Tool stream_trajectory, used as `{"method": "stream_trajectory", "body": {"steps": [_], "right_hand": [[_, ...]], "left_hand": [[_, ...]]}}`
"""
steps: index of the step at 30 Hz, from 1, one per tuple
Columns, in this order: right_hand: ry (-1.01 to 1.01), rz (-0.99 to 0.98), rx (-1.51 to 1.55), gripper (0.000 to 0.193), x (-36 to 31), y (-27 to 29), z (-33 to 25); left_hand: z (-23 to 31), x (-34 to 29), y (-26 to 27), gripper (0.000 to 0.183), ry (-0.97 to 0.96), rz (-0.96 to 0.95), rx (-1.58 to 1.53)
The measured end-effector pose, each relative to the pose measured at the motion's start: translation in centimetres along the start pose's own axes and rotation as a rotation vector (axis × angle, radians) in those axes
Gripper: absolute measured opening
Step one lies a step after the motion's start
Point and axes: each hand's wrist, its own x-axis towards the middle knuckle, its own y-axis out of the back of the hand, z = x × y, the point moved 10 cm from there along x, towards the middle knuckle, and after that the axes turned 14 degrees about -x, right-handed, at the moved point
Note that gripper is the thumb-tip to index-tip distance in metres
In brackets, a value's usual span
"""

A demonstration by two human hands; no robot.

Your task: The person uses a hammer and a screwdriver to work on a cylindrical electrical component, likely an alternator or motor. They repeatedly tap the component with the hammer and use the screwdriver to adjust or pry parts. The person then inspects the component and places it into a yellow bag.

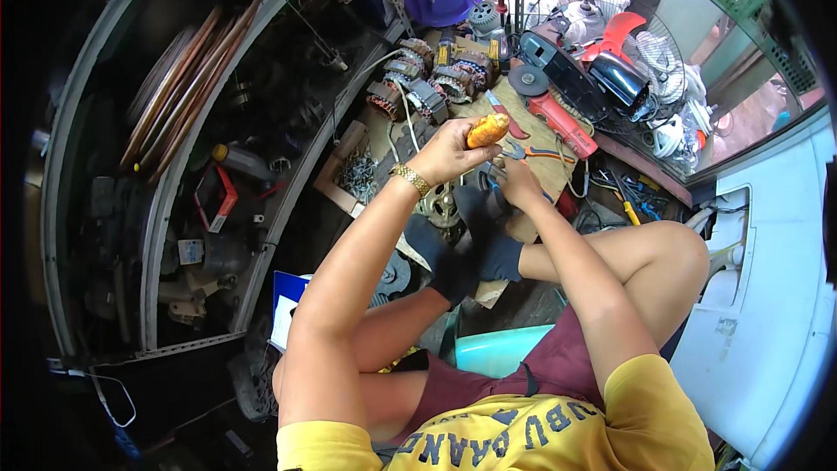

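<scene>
My left hand (449,153), with a gold watch at the wrist, is closed round a stubby amber-yellow handle (486,131), probably a screwdriver's; its shaft is out of sight. Lower and to the right, my right hand (520,185) is curled above my dark-socked feet (494,253), its fingers bent round something I cannot make out. A metal motor housing with openings (441,209) sits by my feet, under my left wrist. Pliers with orange and dark handles (549,154) lie just beyond my right hand. Near them rests a red-handled tool (508,118).
Several copper-wound motor cores (427,78) stand ahead. A red angle grinder (558,120) lies on the board to the right, before a wire fan guard (649,61). Left are metal shelving (157,235) and a wooden box of screws (356,176). A white appliance panel (758,296) stands right.
</scene>
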Motion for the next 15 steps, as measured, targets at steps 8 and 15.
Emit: {"method": "stream_trajectory", "body": {"steps": [8, 15], "right_hand": [[0.073, 0.35, 1.037, 0.032, -7.1, 22.5, -1.2], [0.226, 0.664, 0.963, 0.039, -19.8, 35.7, -0.7]], "left_hand": [[-0.1, -0.4, -0.4, 0.019, -0.006, 0.007, 0.131], [-0.1, 1.9, -0.6, 0.022, 0.022, -0.023, 0.022]]}}
